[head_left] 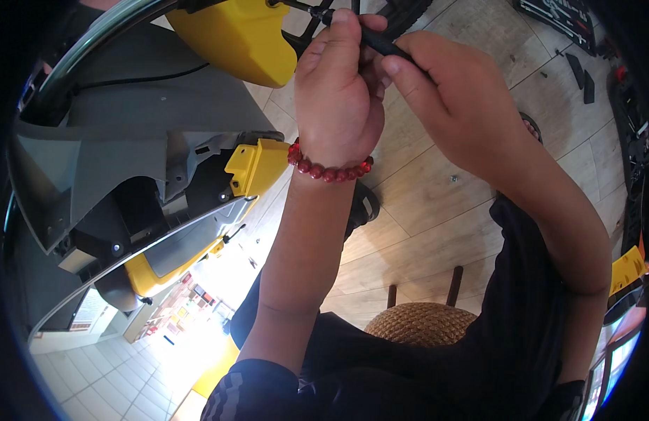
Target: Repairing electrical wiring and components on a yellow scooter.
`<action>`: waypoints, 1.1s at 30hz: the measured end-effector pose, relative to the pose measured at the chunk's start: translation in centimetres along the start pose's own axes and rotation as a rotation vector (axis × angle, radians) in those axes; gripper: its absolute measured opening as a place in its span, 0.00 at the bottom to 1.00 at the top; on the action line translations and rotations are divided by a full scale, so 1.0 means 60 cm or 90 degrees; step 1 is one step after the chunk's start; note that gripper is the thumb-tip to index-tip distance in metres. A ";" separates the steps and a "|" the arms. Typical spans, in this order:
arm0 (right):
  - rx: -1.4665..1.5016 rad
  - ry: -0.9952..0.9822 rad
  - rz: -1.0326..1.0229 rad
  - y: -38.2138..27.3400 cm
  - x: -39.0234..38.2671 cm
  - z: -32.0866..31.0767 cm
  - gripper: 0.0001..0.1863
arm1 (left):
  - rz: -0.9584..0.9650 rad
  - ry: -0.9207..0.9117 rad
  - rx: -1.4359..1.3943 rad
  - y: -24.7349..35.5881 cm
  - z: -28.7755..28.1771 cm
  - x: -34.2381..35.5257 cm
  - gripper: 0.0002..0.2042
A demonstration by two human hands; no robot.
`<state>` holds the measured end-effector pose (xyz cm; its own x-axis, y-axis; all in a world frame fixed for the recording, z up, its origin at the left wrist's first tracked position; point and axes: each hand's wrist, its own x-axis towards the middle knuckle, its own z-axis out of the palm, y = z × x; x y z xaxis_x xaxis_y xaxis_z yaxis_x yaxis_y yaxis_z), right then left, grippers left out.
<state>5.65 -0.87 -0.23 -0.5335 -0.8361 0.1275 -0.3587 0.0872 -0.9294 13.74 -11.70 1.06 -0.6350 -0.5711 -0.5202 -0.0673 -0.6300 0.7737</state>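
Observation:
My right hand is closed around the rear of a black-handled screwdriver. My left hand, with a red bead bracelet at its wrist, closes around the front of the same tool, thumb along the handle. The screwdriver's thin metal shaft points up and left, reaching a hole at the top of a curved yellow panel. Its very tip is too near the picture's top edge to make out. Some fingers of both hands are hidden behind the handle.
Grey bodywork with a yellow bracket fills the left side. A black tyre is at the top. An open tool case and black pieces lie on the tiled floor at right. A woven stool stands below.

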 end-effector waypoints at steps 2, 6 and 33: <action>-0.041 -0.001 -0.011 0.010 -0.004 0.005 0.09 | -0.003 0.008 0.000 -0.003 -0.004 0.001 0.15; -0.077 0.002 -0.016 0.010 -0.005 0.008 0.09 | 0.012 -0.007 0.012 -0.008 -0.012 0.004 0.14; 0.510 -0.272 0.706 -0.076 0.079 -0.130 0.17 | 0.001 -0.165 -0.202 -0.002 0.005 0.018 0.14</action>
<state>-1.23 -1.01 7.30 0.0716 -0.6477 -0.7585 0.6807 0.5876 -0.4375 12.80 -12.09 0.50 -0.8104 -0.4468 -0.3790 0.1494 -0.7831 0.6037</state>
